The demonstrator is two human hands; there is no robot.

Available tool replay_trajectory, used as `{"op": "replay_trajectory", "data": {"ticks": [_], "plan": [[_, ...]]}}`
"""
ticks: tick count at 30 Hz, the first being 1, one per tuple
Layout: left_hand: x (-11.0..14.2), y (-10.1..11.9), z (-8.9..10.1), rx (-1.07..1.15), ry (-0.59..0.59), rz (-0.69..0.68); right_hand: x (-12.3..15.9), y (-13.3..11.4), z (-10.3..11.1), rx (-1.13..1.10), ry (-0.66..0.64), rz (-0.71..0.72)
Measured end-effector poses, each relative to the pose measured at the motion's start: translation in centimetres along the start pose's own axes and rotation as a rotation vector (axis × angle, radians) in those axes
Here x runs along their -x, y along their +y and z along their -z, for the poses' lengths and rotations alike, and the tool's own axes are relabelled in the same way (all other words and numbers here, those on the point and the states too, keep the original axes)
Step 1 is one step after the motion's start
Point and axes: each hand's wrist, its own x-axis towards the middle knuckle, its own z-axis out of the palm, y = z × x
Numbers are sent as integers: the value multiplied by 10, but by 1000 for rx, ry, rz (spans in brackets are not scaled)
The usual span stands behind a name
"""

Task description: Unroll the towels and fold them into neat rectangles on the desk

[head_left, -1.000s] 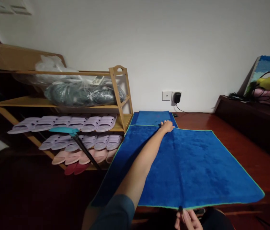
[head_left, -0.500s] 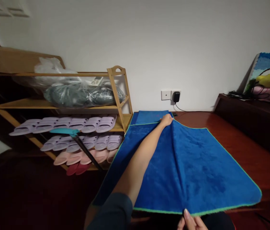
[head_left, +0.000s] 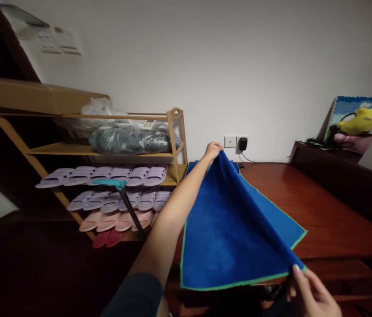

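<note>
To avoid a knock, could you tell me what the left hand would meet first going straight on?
The left hand would probably meet the white wall, near the square wall plate, though depth is unclear.

1 head cam, fwd & down.
</note>
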Motion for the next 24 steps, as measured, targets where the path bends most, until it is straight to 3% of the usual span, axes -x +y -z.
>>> {"op": "replay_trajectory", "data": {"ticks": [7,15,20,24], "plan": [[19,39,61,205,-129,1,-71,-69,6,66,80,291],[49,78,100,292,-269,-37,-143,-154,-16,-139,68,649],[64,100,119,168,-191,-179,-179,-187,-24,-65,43,739],[76,118,133,-32,-110,-265,-192,-204,-32,-39,43,800]]}}
